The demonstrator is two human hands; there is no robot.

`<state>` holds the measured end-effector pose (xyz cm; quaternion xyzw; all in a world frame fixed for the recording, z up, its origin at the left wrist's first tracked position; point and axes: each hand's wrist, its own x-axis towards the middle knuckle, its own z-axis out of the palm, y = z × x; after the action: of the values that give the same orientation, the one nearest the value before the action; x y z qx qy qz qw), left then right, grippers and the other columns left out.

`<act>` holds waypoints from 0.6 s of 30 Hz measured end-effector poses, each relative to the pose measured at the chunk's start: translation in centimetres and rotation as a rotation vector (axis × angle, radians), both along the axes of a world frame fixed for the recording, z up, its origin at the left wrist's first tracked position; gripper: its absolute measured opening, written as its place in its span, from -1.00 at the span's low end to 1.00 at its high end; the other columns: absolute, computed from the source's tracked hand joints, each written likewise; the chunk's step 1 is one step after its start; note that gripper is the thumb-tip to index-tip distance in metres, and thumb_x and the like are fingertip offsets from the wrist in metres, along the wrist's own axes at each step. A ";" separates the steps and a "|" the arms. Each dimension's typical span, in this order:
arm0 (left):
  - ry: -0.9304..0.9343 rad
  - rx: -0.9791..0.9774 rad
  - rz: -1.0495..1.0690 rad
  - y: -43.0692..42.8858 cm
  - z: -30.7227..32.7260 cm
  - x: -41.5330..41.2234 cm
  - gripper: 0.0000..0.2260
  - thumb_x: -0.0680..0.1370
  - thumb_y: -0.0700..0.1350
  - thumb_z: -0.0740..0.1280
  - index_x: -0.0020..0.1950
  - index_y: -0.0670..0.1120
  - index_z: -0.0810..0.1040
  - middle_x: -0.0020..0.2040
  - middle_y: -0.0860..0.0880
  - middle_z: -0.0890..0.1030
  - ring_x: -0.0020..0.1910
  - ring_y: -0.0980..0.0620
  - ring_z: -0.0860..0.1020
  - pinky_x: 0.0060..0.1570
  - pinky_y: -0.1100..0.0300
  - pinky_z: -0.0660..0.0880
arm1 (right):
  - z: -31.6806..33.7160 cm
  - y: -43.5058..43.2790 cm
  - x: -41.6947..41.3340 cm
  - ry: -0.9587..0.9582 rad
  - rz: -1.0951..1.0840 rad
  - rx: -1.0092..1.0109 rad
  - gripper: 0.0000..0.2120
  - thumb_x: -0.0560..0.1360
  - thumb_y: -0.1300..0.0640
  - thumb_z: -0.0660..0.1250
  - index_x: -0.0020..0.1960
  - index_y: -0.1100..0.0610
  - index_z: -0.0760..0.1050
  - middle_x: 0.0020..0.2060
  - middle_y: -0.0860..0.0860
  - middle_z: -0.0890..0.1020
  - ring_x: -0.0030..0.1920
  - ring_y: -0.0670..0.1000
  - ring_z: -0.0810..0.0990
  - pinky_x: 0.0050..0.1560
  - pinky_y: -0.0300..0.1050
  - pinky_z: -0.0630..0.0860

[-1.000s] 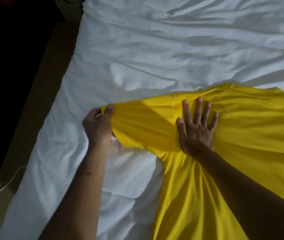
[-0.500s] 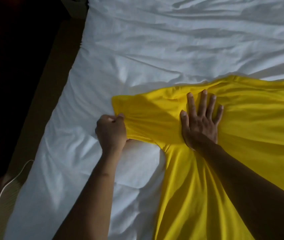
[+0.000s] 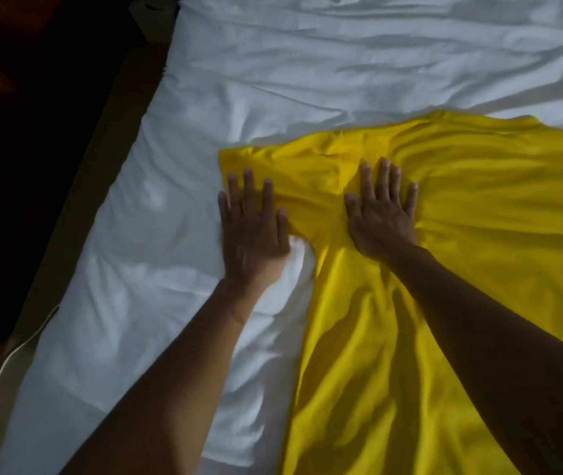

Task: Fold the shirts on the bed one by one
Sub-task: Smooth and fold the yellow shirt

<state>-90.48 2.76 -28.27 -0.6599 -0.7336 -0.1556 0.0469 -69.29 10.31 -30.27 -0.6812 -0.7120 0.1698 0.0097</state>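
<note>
At the far left a dark floor strip runs beside the bed, and a thin white cable (image 3: pixel 9 357) trails over it near the lower corner. The bed, covered in a crumpled white cotton sheet (image 3: pixel 307 63), fills the rest of the view. The left hand (image 3: pixel 252 228) lies flat, palm down; its palm rests on the white sheet and its fingers (image 3: pixel 247 186) are straight and slightly spread, their tips pressing on the outer end of the short sleeve (image 3: pixel 304 166) of a bright yellow soft-knit T-shirt (image 3: pixel 496 207). They grip nothing. The sleeve stretches out leftward across the sheet, creased between the two hands. Just to the right, the right hand (image 3: pixel 381 214) also lies flat, fingers (image 3: pixel 383 176) extended and fanned, pressing the shirt where the sleeve joins the body; it holds nothing either. The yellow shirt lies spread on the right half of the bed, wrinkled, its body running down toward the lower edge and off the right side, under the right forearm.
</note>
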 end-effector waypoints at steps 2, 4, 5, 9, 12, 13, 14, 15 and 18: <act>-0.075 0.027 0.031 -4.6 1.3 4.0 -0.57 0.67 0.02 0.22 0.43 -0.21 0.54 0.36 -0.32 0.54 0.34 -0.38 0.50 0.20 -0.21 0.44 | 1.3 -3.6 0.8 0.053 0.043 -0.081 -0.38 0.71 -0.22 -0.10 0.70 -0.03 -0.12 0.69 0.05 -0.10 0.67 0.10 -0.17 0.62 0.24 -0.22; -0.132 -0.107 0.074 -9.7 2.1 7.8 -0.52 0.67 0.13 0.20 0.43 -0.18 0.51 0.25 -0.26 0.55 0.17 -0.31 0.52 0.01 -0.14 0.44 | 2.7 -9.2 1.7 0.115 0.076 -0.100 -0.35 0.67 -0.25 -0.17 0.70 -0.02 -0.07 0.69 0.02 -0.06 0.67 0.06 -0.15 0.63 0.22 -0.18; -0.131 -0.185 0.097 -11.8 2.0 9.0 -0.47 0.66 0.20 0.18 0.45 -0.16 0.48 0.27 -0.25 0.54 0.15 -0.29 0.50 0.00 -0.14 0.43 | 3.3 -12.6 2.1 0.138 0.081 -0.085 -0.32 0.65 -0.25 -0.20 0.70 -0.01 -0.03 0.68 0.03 -0.03 0.67 0.07 -0.13 0.63 0.23 -0.15; -0.033 -0.285 0.196 -15.4 0.7 7.1 -0.46 0.64 0.16 0.28 0.49 -0.18 0.46 0.31 -0.26 0.53 0.12 -0.27 0.50 -0.01 -0.12 0.43 | 4.1 -25.9 4.5 0.030 0.084 -0.016 -0.37 0.68 -0.20 -0.09 0.69 0.02 0.05 0.68 0.10 0.00 0.67 0.16 -0.07 0.62 0.30 -0.07; -0.167 -0.297 0.354 -17.0 2.3 6.9 -0.62 0.66 0.12 0.24 0.27 -0.15 0.55 0.13 -0.26 0.56 0.06 -0.29 0.53 -0.04 -0.12 0.46 | 4.1 -33.6 6.8 -0.010 0.049 -0.021 -0.37 0.69 -0.20 -0.10 0.69 0.05 0.06 0.68 0.13 0.00 0.67 0.20 -0.05 0.60 0.32 0.00; -0.220 -0.330 0.358 -18.2 3.2 7.8 -0.60 0.68 0.16 0.18 0.15 -0.15 0.57 0.04 -0.25 0.58 0.02 -0.30 0.56 -0.06 -0.12 0.49 | 4.2 -35.5 7.4 -0.016 0.043 -0.027 -0.37 0.70 -0.21 -0.12 0.69 0.05 0.04 0.68 0.13 -0.01 0.67 0.20 -0.05 0.60 0.31 -0.01; -0.258 -0.363 0.348 -19.7 4.0 8.8 -0.54 0.68 0.22 0.14 0.05 -0.15 0.57 -0.03 -0.25 0.60 -0.03 -0.30 0.59 -0.09 -0.12 0.52 | 4.3 -37.0 7.9 -0.019 0.038 -0.036 -0.36 0.70 -0.22 -0.14 0.70 0.05 0.02 0.68 0.12 -0.02 0.67 0.20 -0.05 0.60 0.28 -0.02; -0.284 -0.410 0.342 -21.5 5.0 9.8 -0.49 0.67 0.26 0.12 0.01 -0.16 0.57 -0.08 -0.25 0.62 -0.06 -0.30 0.61 -0.11 -0.10 0.54 | 4.5 -38.2 8.1 -0.018 0.030 -0.044 -0.36 0.71 -0.22 -0.15 0.70 0.06 0.01 0.68 0.12 -0.02 0.67 0.20 -0.04 0.60 0.27 -0.04; -0.333 -0.591 0.327 -26.0 6.2 11.2 -0.57 0.67 0.20 0.24 0.05 -0.18 0.57 -0.11 -0.25 0.67 -0.12 -0.30 0.66 -0.18 -0.05 0.57 | 5.0 -40.5 8.0 -0.037 -0.002 -0.076 -0.34 0.71 -0.24 -0.17 0.70 0.10 0.00 0.68 0.11 -0.03 0.67 0.19 -0.05 0.60 0.27 -0.07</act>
<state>-79.30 -23.29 -22.04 -0.4846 -0.8402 -0.0330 -0.2412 -61.27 -30.23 -25.23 -0.6848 -0.7045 0.1840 -0.0290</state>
